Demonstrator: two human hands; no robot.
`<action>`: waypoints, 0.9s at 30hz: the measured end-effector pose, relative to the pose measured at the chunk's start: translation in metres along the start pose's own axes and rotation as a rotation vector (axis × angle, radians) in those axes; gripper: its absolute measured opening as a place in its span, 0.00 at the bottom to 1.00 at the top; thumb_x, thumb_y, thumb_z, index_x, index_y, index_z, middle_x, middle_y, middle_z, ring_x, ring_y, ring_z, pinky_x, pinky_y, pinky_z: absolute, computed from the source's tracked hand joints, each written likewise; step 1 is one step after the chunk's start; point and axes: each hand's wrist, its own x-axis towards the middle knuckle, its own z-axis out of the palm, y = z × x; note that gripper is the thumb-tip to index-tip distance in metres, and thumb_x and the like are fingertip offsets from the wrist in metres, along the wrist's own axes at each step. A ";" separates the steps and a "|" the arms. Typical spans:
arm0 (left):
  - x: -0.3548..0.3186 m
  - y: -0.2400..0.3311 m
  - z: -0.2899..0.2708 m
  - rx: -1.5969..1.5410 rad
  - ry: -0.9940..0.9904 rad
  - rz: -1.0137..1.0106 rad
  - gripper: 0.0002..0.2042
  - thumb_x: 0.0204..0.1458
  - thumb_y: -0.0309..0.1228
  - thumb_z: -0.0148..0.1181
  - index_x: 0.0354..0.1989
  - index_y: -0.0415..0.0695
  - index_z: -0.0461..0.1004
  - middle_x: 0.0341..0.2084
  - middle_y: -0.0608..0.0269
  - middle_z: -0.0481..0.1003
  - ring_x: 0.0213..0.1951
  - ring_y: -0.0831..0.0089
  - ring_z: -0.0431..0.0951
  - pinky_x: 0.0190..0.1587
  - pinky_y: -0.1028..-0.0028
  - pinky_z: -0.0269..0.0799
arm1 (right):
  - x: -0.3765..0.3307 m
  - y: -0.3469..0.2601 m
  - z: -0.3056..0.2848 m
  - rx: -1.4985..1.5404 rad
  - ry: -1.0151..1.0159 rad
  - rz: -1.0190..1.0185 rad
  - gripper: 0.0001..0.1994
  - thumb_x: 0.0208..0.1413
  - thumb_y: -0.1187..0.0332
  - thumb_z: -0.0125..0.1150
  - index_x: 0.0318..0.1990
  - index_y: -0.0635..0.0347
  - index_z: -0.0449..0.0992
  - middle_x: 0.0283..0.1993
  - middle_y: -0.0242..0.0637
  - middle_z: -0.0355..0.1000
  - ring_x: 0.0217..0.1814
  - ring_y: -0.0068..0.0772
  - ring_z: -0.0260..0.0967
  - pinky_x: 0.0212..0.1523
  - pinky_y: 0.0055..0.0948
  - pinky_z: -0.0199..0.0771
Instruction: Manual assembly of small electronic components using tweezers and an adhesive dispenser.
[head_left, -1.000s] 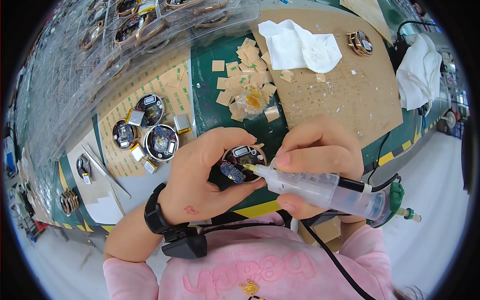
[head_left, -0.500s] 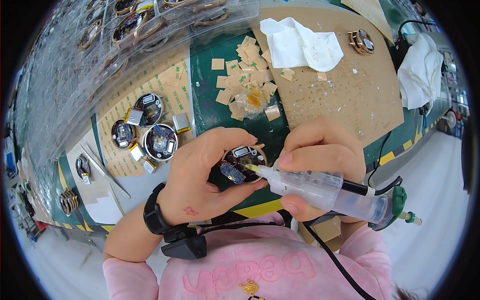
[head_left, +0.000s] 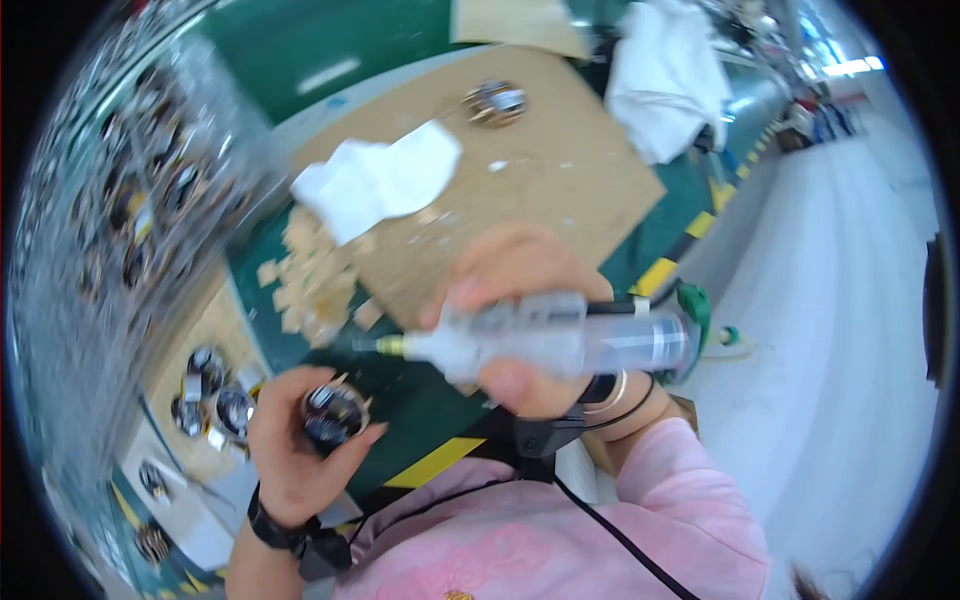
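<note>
Watch case [head_left: 335, 415], round and dark inside, is pinched in my left hand [head_left: 290, 450], nearer me than the flat brown board [head_left: 570, 160]; my right hand [head_left: 525, 265] grips a clear plastic syringe [head_left: 555, 335] (slim-tipped, blurred) by its near side.

One wide, round view from the person's head, facing down, close to the left hand [head_left: 285, 462] and right hand [head_left: 530, 262], pink shirt [head_left: 500, 540] along the bottom, green desk [head_left: 410, 420] slanting across, pale floor [head_left: 800, 430] at right
</note>
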 end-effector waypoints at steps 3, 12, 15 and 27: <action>0.000 0.000 0.001 -0.037 -0.010 -0.017 0.29 0.34 0.19 0.72 0.47 0.38 0.65 0.38 0.61 0.69 0.37 0.75 0.73 0.41 0.77 0.69 | -0.009 -0.009 -0.020 0.014 0.507 0.223 0.26 0.54 0.52 0.59 0.53 0.60 0.62 0.45 0.44 0.67 0.47 0.50 0.73 0.35 0.29 0.77; 0.006 0.004 0.006 -0.030 -0.017 -0.059 0.28 0.35 0.17 0.70 0.47 0.38 0.64 0.38 0.61 0.68 0.37 0.76 0.71 0.43 0.78 0.67 | -0.050 0.006 -0.159 0.194 1.012 0.200 0.17 0.62 0.59 0.49 0.51 0.62 0.66 0.56 0.44 0.65 0.56 0.40 0.67 0.51 0.35 0.72; 0.004 0.005 0.007 -0.040 -0.006 -0.076 0.28 0.35 0.17 0.68 0.47 0.40 0.64 0.38 0.65 0.67 0.37 0.78 0.69 0.43 0.79 0.65 | -0.061 0.026 -0.184 0.202 1.026 0.270 0.16 0.61 0.59 0.50 0.47 0.63 0.70 0.54 0.42 0.67 0.54 0.35 0.67 0.53 0.34 0.69; 0.004 0.013 0.009 -0.043 -0.022 -0.123 0.27 0.36 0.18 0.69 0.47 0.40 0.64 0.35 0.65 0.69 0.37 0.78 0.71 0.41 0.80 0.68 | -0.047 0.046 -0.181 0.214 1.009 0.358 0.11 0.56 0.65 0.58 0.43 0.62 0.74 0.43 0.31 0.71 0.44 0.23 0.67 0.47 0.25 0.65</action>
